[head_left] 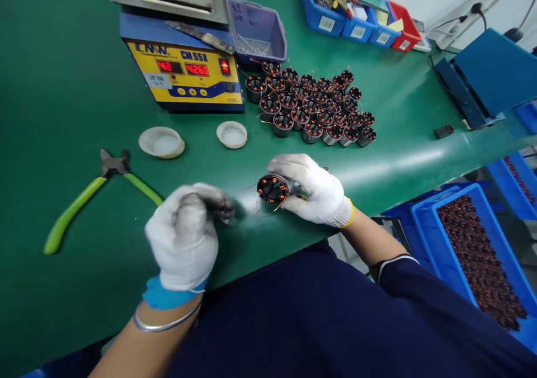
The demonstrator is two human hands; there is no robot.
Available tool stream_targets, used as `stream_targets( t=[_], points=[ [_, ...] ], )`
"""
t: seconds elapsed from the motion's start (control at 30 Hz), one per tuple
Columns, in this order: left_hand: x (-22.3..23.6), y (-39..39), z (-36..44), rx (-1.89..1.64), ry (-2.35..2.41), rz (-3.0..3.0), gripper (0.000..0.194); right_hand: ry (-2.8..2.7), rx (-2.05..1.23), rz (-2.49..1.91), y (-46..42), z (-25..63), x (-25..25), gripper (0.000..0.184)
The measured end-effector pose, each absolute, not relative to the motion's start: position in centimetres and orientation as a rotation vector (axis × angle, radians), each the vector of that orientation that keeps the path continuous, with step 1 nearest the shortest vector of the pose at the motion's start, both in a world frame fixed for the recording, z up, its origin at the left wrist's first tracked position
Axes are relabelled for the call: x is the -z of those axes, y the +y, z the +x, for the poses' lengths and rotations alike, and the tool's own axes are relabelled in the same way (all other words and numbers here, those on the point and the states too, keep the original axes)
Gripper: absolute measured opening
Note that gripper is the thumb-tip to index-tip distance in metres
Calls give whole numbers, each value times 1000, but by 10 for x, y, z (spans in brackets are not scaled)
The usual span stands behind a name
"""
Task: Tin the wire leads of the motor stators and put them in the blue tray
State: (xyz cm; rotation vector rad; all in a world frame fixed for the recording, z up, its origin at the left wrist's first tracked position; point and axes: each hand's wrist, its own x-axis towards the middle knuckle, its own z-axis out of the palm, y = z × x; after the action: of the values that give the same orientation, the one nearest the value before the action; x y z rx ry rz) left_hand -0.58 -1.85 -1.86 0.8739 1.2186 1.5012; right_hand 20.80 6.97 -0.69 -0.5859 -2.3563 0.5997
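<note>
While the white-gloved right hand (312, 190) clamps the black cylindrical stator with copper windings (273, 189) above the green surface (100, 294), the white-gloved left hand (187, 230) — fingers curled together — is near, left of the stator.

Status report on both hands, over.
Right gloved hand holding copper-wound stator. Left gloved hand, fingers curled, grip unclear. Green-handled cutters on the bench, close beside left hand.

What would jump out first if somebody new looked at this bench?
Probably the yellow-fronted machine with glowing red digits, at the back left. Next, the cluster of copper-wound rings just right of it, and a similar ring in the gloved right hand. Green-handled cutters lie open at the left.
</note>
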Motion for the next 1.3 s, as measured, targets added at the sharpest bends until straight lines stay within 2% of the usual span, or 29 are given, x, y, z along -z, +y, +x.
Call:
stream_targets(
  t=[0.07, 0.17, 0.37, 0.53, 0.63, 0.77, 0.93, 1.13, 1.3],
  points=[
    [17, -15, -3, -1282, 1140, 904, 37, -2351, -586, -517, 68, 206, 6, 51],
    [11, -9, -1, -990, 1098, 909, 34, -2357, -565, -462, 68, 204, 6, 49],
    [1, -5, -16, -1568, 1085, 573, 28, -2396, -567, -555, 72, 205, 3, 50],
    [12, -10, -9, -1312, 1230, 850, 24, -2386, -587, -478, 72, 200, 0, 50],
    [12, -10, -5, -1444, 1318, 798, 20, -2362, -576, -467, 78, 197, -2, 49],
    [11, -2, -8, -1604, 1385, 617, 21, -2367, -496, -715, 107, 186, -1, 54],
    [22, 0, -1, -1287, 1529, 896, 23, -2573, -432, -1156, 156, 152, -5, 65],
    [24, -1, 2, -1170, 1588, 1149, 24, -2855, -275, -1303, 174, 126, -17, 61],
    [21, -2, 2, -1140, 1553, 1187, 26, -2866, -249, -1314, 171, 127, -25, 63]
  ],
)
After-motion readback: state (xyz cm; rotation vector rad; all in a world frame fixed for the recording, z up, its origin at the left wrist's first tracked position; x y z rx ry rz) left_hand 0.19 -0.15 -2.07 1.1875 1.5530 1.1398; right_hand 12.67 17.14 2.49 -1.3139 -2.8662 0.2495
